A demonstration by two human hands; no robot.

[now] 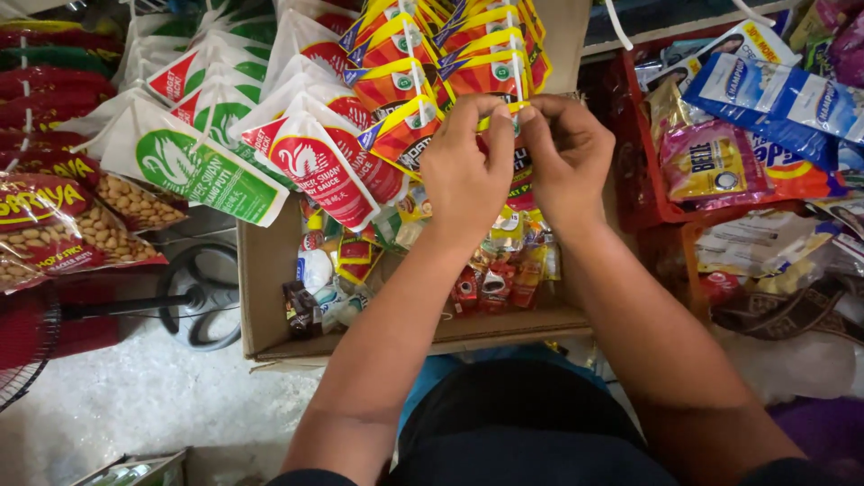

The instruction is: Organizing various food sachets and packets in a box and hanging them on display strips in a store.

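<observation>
1. Left hand (pixel 463 171): raised in front of the hanging display, thumb and forefinger pinched together on the yellow top edge of an orange sachet (pixel 504 112).
2. Right hand (pixel 565 162): just beside the left, fingertips touching it, pinched on the same yellow edge. Both hands are clamped on the one sachet.
3. Location of the sachet: it hangs at the lower end of a row of orange sachets (pixel 432 54) with yellow tops, high in the middle of the view, directly above a cardboard box (pixel 270 270).
4. Box contents: small mixed packets (pixel 490 283), red, yellow and white, lying loose; most of them sit behind the forearms.
5. Neighbouring stock: white pouches (pixel 315 162) with red or green swan labels hang to the left; bags of nuts (pixel 54 238) further left; blue and yellow packets (pixel 774 94) on the right.
6. Assessment of the step in hand: the work appears to be at the joint along the sachet's top edge. Whether it is being separated or attached cannot be told.
7. Handling advice: keep both pinches close to the joint, hold the neighbouring sachets steady, and work in a short, even motion so the strip above does not swing or tear.
</observation>
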